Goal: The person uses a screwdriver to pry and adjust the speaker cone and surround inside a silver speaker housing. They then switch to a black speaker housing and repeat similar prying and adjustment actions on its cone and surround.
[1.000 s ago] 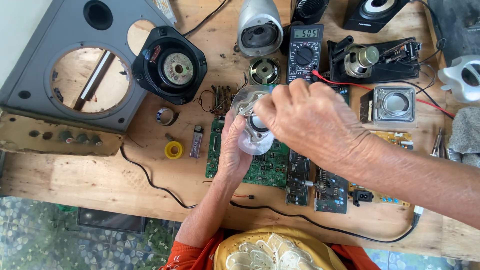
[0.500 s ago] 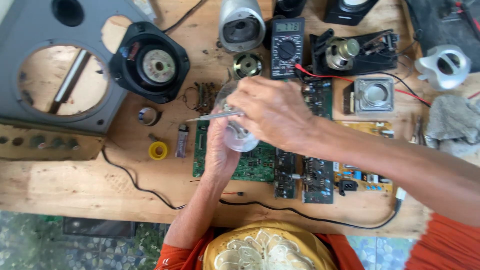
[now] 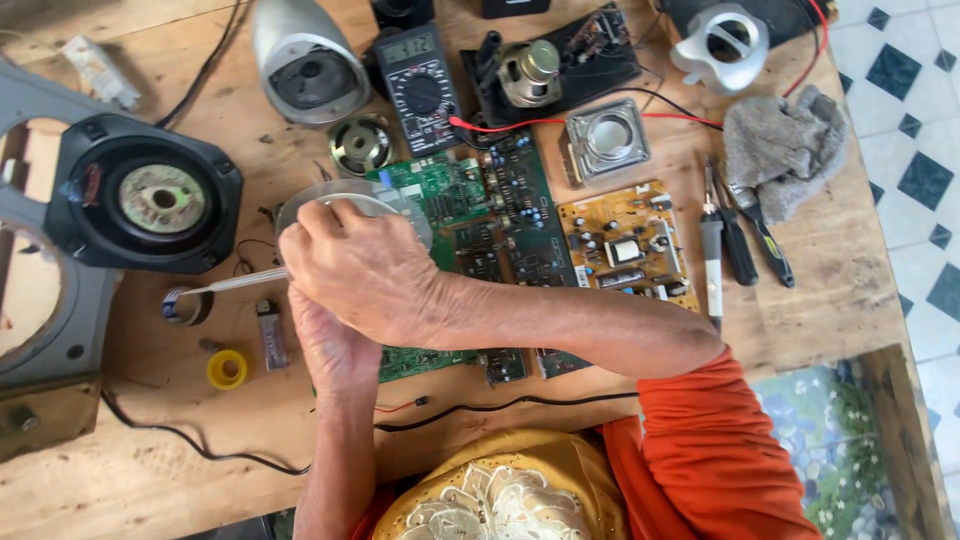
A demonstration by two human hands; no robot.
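Right hand (image 3: 365,270) grips thin metal tool (image 3: 235,283); left hand (image 3: 330,350) mostly hidden, grip unclear.

Soft, even daylight falls on my workbench (image 3: 830,300), bright without harsh shadows. My right hand (image 3: 365,270) casts only a faint shade. The silver speaker housing (image 3: 300,60) shows mild glare. Focus is sharp throughout; the edges bend slightly.

Right hand (image 3: 365,270): closed on a thin metal tool (image 3: 235,283), its tip out to the left
Left hand (image 3: 335,345): beneath the right, cupping a round silver part (image 3: 325,197)
Under the hands: green circuit board (image 3: 440,185) on wooden table (image 3: 150,440)
Left: black speaker (image 3: 150,195)
Near tool tip: yellow solder spool (image 3: 227,369)
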